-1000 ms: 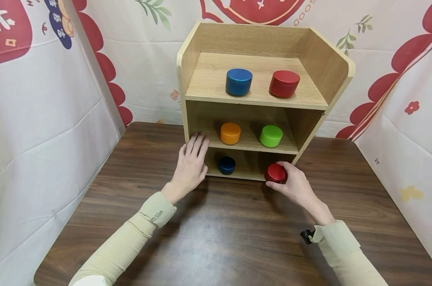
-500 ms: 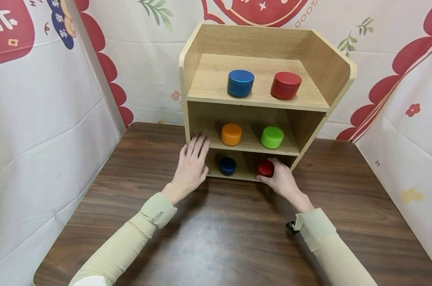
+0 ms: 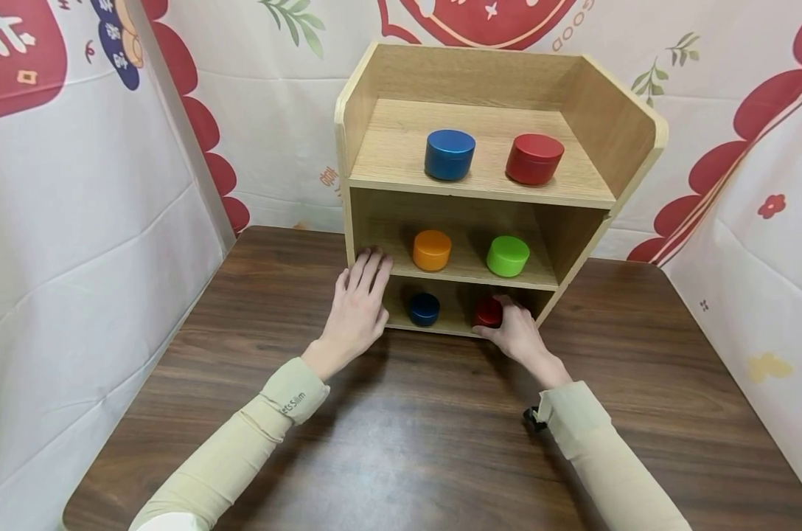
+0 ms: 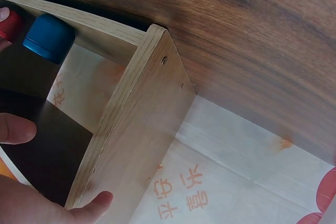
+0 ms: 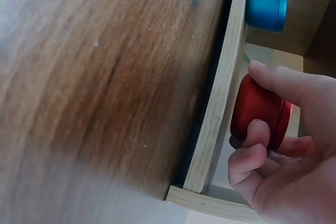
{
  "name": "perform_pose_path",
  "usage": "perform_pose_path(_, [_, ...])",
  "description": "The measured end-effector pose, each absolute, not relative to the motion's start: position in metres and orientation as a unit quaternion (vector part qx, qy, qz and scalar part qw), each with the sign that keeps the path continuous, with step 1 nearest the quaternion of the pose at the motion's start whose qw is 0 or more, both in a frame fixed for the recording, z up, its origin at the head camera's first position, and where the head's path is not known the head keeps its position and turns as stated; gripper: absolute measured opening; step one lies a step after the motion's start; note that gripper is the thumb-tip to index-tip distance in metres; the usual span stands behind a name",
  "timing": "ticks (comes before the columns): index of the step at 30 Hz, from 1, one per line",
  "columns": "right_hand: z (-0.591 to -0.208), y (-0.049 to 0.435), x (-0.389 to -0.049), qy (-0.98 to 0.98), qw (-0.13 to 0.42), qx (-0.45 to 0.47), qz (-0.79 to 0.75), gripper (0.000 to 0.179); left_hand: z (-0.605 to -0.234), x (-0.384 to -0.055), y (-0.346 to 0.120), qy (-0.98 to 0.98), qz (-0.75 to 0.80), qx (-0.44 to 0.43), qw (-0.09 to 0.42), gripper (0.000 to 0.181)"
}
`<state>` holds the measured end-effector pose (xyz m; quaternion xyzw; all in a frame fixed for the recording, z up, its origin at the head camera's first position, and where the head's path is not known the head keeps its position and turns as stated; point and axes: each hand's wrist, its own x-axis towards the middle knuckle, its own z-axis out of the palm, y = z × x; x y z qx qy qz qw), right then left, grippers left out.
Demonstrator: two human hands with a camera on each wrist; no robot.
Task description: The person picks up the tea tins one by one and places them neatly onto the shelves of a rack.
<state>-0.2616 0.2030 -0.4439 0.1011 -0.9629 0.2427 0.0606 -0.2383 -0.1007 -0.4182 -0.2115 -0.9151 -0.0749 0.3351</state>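
My right hand (image 3: 517, 335) holds a red round tin (image 3: 486, 313) at the right of the bottom compartment of a wooden shelf unit (image 3: 474, 189). In the right wrist view, the thumb and curled fingers grip this red tin (image 5: 257, 111) just inside the front lip. To its left sits a dark blue tin (image 3: 424, 310), apart from it. My left hand (image 3: 356, 306) grips the unit's left front edge by the middle board. In the left wrist view, its thumb (image 4: 18, 128) lies inside the lower compartment and one finger (image 4: 94, 207) outside the side panel (image 4: 142, 129).
An orange tin (image 3: 431, 251) and a green tin (image 3: 508, 256) stand on the middle shelf. Above them are a blue tin (image 3: 450, 155) and a red tin (image 3: 535, 159) on the top shelf. The unit stands on a dark wood table (image 3: 401, 442), before a printed cloth (image 3: 275, 133).
My right hand has moved left with the red tin, from the unit's right front corner into the bottom compartment. The left hand has kept its place at the left edge.
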Motion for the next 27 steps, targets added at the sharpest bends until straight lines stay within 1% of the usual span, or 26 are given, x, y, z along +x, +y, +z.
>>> perform_pose_path(4, [-0.445, 0.203, -0.263, -0.962, 0.061, 0.104, 0.244, 0.074, -0.419, -0.238, -0.101, -0.913, -0.077, -0.213, 0.341, 0.076])
perform_pose_path(13, [-0.45, 0.202, -0.264, -0.965, 0.059, 0.094, 0.239, 0.074, -0.42, -0.239, -0.101, -0.917, -0.075, -0.21, 0.329, 0.076])
perform_pose_path(19, [-0.449, 0.201, -0.261, -0.967, 0.065, 0.082, 0.231, 0.079, -0.418, -0.239, -0.1, -0.919, -0.068, -0.207, 0.328, 0.075])
perform_pose_path(23, [-0.442, 0.196, -0.25, -0.97, 0.093, 0.078, 0.212, 0.077, -0.413, -0.235, -0.1, -0.924, -0.067, -0.2, 0.319, 0.074])
perform_pose_path(25, [-0.436, 0.193, -0.24, -0.969, 0.12, 0.089, 0.198, 0.073, -0.41, -0.231, -0.1, -0.929, -0.068, -0.195, 0.308, 0.075])
perform_pose_path(27, [-0.428, 0.19, -0.228, -0.963, 0.158, 0.109, 0.188, 0.067, -0.407, -0.225, -0.098, -0.934, -0.067, -0.189, 0.295, 0.076])
